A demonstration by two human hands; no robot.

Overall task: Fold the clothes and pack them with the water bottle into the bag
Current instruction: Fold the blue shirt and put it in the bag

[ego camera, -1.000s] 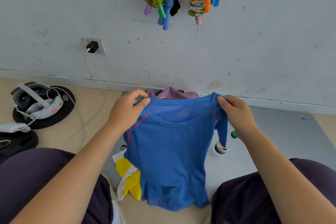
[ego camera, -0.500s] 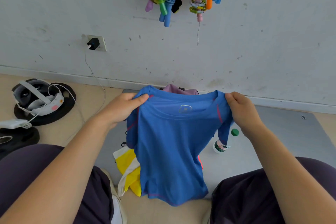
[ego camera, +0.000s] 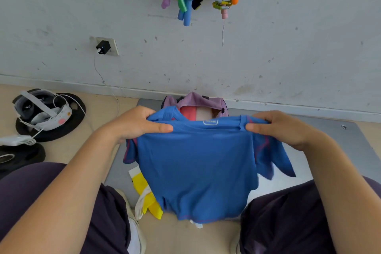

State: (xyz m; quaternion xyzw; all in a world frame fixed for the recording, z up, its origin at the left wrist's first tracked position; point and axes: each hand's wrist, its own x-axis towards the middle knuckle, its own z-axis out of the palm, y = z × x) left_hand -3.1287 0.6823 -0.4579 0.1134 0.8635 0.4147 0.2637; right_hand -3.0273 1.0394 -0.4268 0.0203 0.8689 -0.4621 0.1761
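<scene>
The blue T-shirt hung unfolded in the air above the grey mat, stretched by its shoulders between the two hands. The left hand pinched the left shoulder seam, thumb on the near side and fingers behind; the right hand pinched the right shoulder the same way. Just beyond the collar stood the purple bag, its mouth open, with something pink and pale already visible inside. A yellow garment lay crumpled on the mat beneath the shirt's left edge, apparently not yet folded. The water bottle could not be seen, the shirt likely covering it. Judged from this, the task was at an early-to-middle stage: the shirt and the yellow piece remained to be folded and packed, the bottle too.

Compared with a second before, the hands had drawn wider apart and dropped lower, the shirt had spread flatter and broader, and it now hid the bottle that had shown beside its right sleeve.
</scene>
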